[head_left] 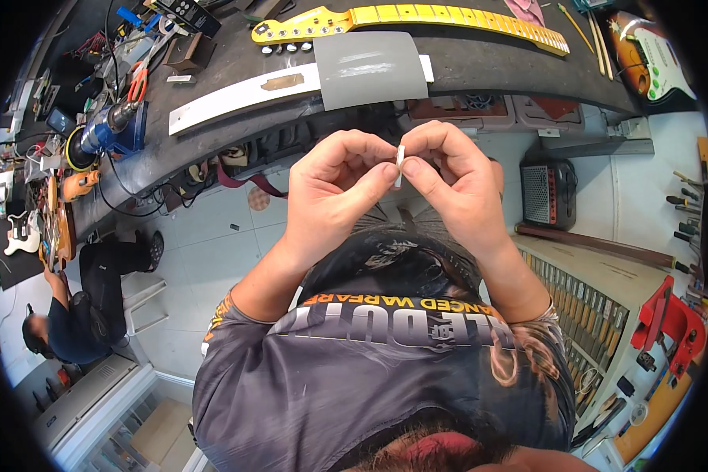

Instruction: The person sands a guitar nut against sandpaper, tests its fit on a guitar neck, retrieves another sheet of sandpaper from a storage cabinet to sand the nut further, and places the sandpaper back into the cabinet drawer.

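Between my two hands, above my lap and just in front of the workbench, is a small, narrow white strip (400,164), standing nearly upright. My left hand (330,189) pinches it from the left with thumb and fingertips. From the right, my right hand (455,185) pinches the same strip. Past my hands a grey sheet that looks like sandpaper (370,71) lies across a long white bar (240,98) on the bench. Behind these rests a yellow guitar neck (448,16) with its tuning pegs at the left end.
A blue power tool (102,135) and orange-handled scissors (138,81) sit on the cluttered bench (527,75) at left. A sunburst guitar body (645,59) lies far right. A red clamp (672,330) is on my right; another person (90,315) works at far left.
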Action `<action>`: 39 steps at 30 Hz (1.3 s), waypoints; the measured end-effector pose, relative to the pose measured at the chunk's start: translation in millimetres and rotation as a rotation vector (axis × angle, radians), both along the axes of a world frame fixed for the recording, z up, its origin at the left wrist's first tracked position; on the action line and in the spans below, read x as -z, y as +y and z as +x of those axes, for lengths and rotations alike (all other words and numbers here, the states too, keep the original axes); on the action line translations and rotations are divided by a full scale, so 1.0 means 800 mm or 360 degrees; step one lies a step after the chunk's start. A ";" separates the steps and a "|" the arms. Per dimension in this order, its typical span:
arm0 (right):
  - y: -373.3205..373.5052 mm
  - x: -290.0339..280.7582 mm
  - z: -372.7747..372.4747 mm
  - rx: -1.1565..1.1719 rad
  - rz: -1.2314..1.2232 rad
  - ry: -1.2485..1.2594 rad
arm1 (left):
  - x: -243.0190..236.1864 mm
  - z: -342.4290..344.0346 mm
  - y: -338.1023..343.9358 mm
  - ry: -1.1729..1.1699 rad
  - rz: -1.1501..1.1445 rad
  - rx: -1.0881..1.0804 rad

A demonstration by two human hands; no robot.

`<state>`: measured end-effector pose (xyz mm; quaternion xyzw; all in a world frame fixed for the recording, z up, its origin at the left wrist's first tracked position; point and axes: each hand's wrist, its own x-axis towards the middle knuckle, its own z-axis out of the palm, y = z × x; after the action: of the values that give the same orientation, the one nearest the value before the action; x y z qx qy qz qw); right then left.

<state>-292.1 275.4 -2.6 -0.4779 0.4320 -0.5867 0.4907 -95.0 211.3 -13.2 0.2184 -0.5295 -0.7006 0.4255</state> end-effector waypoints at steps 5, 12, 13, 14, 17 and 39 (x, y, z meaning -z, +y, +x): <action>-0.004 -0.001 -0.002 0.0056 -0.0170 0.0275 | 0.004 -0.002 -0.003 0.0000 -0.0162 -0.0035; -0.005 -0.005 -0.001 0.0248 -0.0493 0.0790 | 0.011 -0.002 -0.016 -0.0210 -0.0862 -0.0236; -0.006 -0.004 -0.001 0.0275 -0.0583 0.0828 | 0.011 -0.002 -0.017 -0.0205 -0.0937 -0.0257; -0.006 -0.002 -0.001 0.0277 -0.0569 0.0823 | 0.012 -0.003 -0.017 -0.0204 -0.0936 -0.0260; -0.008 0.002 -0.001 0.0337 -0.0682 0.0947 | 0.014 -0.004 -0.018 -0.0166 -0.0957 -0.0286; -0.003 -0.003 -0.003 0.0329 -0.0501 0.0886 | 0.020 -0.006 -0.010 -0.0098 -0.0659 -0.0164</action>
<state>-294.1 273.2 0.0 -0.6435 0.4996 -0.5399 0.2120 -100.2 203.3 -29.4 0.1745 -0.6629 -0.5472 0.4803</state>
